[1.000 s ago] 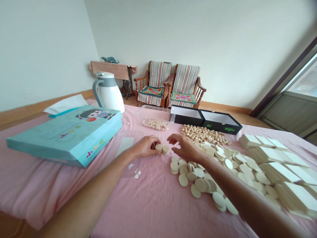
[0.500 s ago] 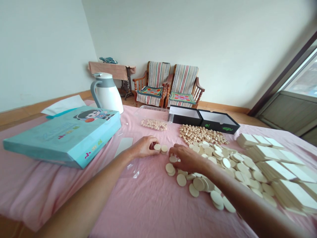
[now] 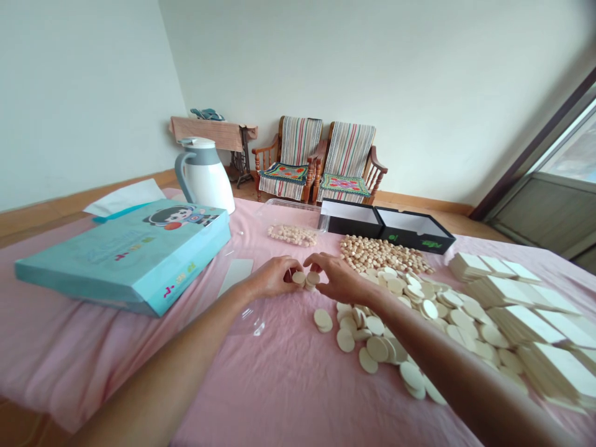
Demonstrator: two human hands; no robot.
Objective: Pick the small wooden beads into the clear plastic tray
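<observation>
On the pink cloth [image 3: 279,385] my left hand [image 3: 272,277] rests with its fingers curled around two small stacks of pale round wooden discs [image 3: 299,279]. My right hand [image 3: 339,280] reaches in from the right and pinches a disc [image 3: 313,277] on top of the right-hand stack. A loose pile of the same discs [image 3: 410,323] spreads just right of and below my right hand.
A teal gift box [image 3: 125,254] lies at left, with a white thermos jug [image 3: 205,175] behind it. Small wooden beads [image 3: 379,253] lie in a heap and in a clear tray [image 3: 292,233]. Black boxes [image 3: 386,225] sit behind. Stacked pale rectangular tiles [image 3: 521,310] fill the right.
My right hand dipped to the loose discs, then came back to the stacks with a disc. My left hand stayed at the stacks.
</observation>
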